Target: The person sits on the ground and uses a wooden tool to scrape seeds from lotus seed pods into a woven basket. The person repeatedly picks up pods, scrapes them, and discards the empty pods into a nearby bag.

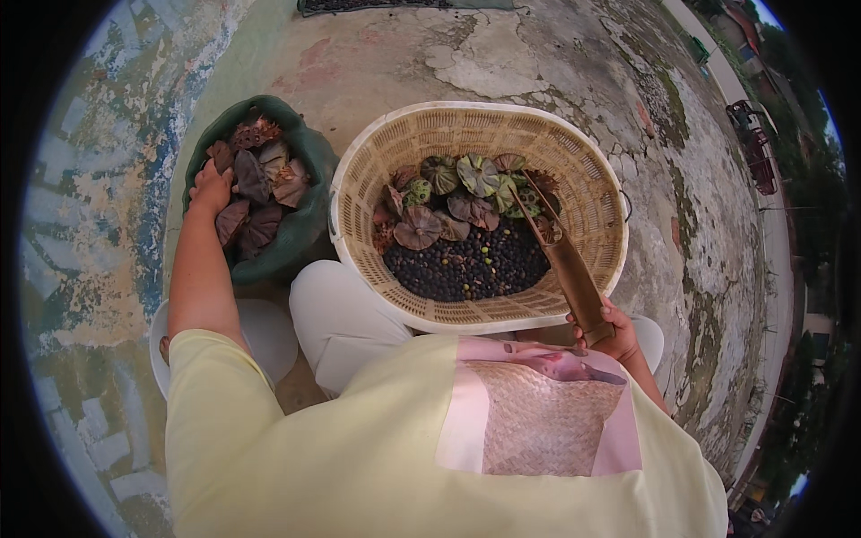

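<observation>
My left hand (212, 188) reaches into a green mesh sack (306, 232) of dried brown lotus seed pods (251, 176), touching pods at its left side. Whether its fingers grip one is hard to see. My right hand (609, 333) holds a split bamboo tool (575, 286) by its lower end. The tool's two narrow prongs point up and left over a large oval plastic basket (484, 111). Inside the basket, green and brown lotus pods (477, 175) lie towards the far side. Dark loose lotus seeds (471, 265), a few of them green, cover the near part.
A weathered, painted wall (114, 202) runs along the left. Cracked concrete floor (498, 60) extends beyond the basket. A dark mesh sheet (403, 5) with dark items lies at the far edge. A red vehicle (757, 148) stands far off to the right.
</observation>
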The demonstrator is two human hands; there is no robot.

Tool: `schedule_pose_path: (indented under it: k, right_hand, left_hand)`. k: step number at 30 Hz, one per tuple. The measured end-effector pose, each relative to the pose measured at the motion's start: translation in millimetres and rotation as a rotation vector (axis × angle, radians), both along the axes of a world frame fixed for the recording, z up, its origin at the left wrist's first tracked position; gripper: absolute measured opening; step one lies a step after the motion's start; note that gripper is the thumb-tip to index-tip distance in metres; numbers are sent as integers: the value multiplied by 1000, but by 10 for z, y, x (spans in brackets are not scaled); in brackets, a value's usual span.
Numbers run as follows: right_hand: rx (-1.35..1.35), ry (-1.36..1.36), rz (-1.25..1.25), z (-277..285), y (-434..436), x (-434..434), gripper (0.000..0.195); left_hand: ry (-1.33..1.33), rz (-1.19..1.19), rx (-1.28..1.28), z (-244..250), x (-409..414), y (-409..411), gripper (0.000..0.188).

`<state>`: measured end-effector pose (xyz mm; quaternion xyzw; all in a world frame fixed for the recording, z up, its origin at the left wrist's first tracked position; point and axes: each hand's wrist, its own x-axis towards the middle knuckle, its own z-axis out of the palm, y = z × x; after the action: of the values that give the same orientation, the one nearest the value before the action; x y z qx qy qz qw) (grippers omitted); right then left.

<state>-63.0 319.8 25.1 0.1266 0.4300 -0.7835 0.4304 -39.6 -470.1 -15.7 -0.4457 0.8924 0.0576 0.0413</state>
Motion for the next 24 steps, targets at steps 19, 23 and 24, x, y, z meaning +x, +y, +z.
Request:
schedule_pose_path:
  k: [19, 23, 24]
  right_hand:
    - [-14, 55, -115, 47, 55, 46, 59]
    - [9, 98, -188, 58, 29, 19, 59]
    - [37, 131, -207, 81, 60, 0, 59]
  left_hand:
    - [223, -661, -254, 1101, 406, 1308, 73]
    - [72, -506, -92, 934, 137, 1264, 77]
    - [107, -537, -95, 784, 143, 1134, 76]
